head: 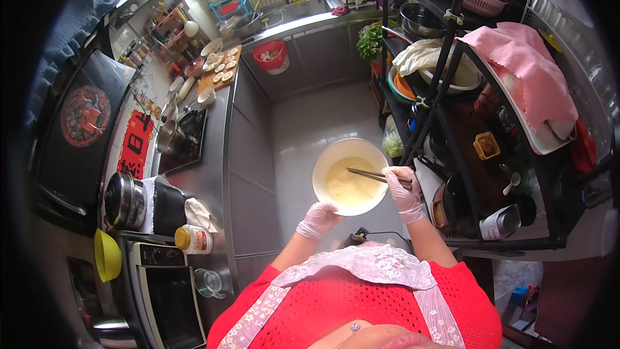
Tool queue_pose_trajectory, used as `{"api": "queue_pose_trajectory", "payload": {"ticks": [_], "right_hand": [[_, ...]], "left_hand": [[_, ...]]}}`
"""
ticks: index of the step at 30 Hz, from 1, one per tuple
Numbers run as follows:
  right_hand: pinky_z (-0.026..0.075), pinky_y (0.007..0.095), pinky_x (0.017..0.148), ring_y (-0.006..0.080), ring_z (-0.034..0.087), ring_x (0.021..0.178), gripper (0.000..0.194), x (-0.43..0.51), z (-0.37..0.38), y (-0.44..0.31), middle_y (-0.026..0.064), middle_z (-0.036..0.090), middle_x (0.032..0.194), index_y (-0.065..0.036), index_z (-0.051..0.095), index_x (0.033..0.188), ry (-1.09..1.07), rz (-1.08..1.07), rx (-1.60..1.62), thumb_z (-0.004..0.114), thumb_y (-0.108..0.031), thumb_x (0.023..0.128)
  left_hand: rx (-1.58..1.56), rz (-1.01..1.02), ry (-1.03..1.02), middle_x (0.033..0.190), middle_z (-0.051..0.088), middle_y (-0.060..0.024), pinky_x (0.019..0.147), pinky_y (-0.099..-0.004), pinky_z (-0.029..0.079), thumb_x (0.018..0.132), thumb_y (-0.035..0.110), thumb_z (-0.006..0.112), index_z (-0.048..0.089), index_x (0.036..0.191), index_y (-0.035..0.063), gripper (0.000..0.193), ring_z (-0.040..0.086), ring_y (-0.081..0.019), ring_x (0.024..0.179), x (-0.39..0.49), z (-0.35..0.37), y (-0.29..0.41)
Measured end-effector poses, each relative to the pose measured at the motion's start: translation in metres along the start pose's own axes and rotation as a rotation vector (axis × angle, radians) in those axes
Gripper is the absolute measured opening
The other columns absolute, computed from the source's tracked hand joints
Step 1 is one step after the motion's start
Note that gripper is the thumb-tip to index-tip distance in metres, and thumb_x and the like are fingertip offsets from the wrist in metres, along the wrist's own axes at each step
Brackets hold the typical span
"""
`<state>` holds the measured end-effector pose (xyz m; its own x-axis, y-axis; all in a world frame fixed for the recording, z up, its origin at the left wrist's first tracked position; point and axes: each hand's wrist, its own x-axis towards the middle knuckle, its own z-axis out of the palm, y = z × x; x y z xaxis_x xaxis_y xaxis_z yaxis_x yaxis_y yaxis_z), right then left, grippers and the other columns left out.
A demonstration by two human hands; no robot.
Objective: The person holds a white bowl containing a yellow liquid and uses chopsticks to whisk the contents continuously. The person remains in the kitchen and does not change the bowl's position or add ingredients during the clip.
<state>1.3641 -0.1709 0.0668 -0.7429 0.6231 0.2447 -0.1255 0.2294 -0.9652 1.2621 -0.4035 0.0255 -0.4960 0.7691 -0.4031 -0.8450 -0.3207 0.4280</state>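
My left hand [320, 220], in a thin clear glove, grips the near left rim of a white bowl [319, 174], held up over the floor. Inside lies a pale yellow batter-like mixture [352, 189]. Gloved as well, my right hand [406, 194] is closed around a pair of dark chopsticks [375, 173] at the bowl's right side. The chopsticks slant to the left, and their tips touch or hang just above the mixture; which of the two I cannot tell.
On the steel counter at left are a wooden board [220, 77] with round pieces, a steel pot [169, 136], a yellow-lidded jar [194, 240] and a glass jug [208, 282]. A black shelf rack [436, 121] stands close at right. A red bucket [270, 57] hangs by the far cabinets.
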Motion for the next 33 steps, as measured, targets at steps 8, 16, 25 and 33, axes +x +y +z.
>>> {"api": "queue_pose_trajectory", "payload": {"ticks": [8,16,25,33], "right_hand": [[0.044,0.0279,0.096,0.0152,0.056,0.108,0.063,0.024,-0.004,0.024,0.0092,0.055,0.124,-0.005,0.035,0.142,-0.339,0.442,0.647,0.061,-0.002,0.085],[0.046,0.0546,0.094,0.0276,0.048,0.124,0.081,-0.006,0.003,0.007,0.0103,0.046,0.136,-0.015,0.028,0.147,-0.677,0.84,0.889,0.065,-0.01,0.075],[0.049,0.0448,0.097,0.0272,0.058,0.115,0.059,-0.027,0.034,0.012,0.0124,0.059,0.127,-0.003,0.047,0.134,-0.375,0.717,1.014,0.063,-0.014,0.079],[0.052,0.0425,0.093,0.0264,0.06,0.111,0.054,-0.033,0.049,0.028,0.0134,0.06,0.12,-0.001,0.05,0.129,-0.277,0.563,1.027,0.063,-0.011,0.077]], "left_hand": [[0.252,-0.274,-0.094,0.099,0.067,-0.0067,0.073,-0.0326,0.051,0.073,0.0,0.06,0.061,0.113,0.0024,0.04,0.065,-0.0189,0.088,-0.009,0.003,0.073],[0.37,-0.433,-0.149,0.108,0.068,-0.0108,0.085,-0.0398,0.052,0.072,0.004,0.061,0.06,0.116,0.0008,0.044,0.066,-0.0232,0.098,0.012,-0.019,0.118],[0.304,-0.085,-0.22,0.139,0.048,-0.009,0.107,-0.0493,0.035,0.084,0.042,0.069,0.042,0.139,0.0094,0.069,0.045,-0.025,0.128,0.005,0.015,0.083],[0.009,0.138,-0.152,0.136,0.051,-0.0052,0.104,-0.0481,0.035,0.085,0.035,0.067,0.043,0.139,0.0152,0.062,0.043,-0.0228,0.129,0.003,0.038,-0.022]]}}
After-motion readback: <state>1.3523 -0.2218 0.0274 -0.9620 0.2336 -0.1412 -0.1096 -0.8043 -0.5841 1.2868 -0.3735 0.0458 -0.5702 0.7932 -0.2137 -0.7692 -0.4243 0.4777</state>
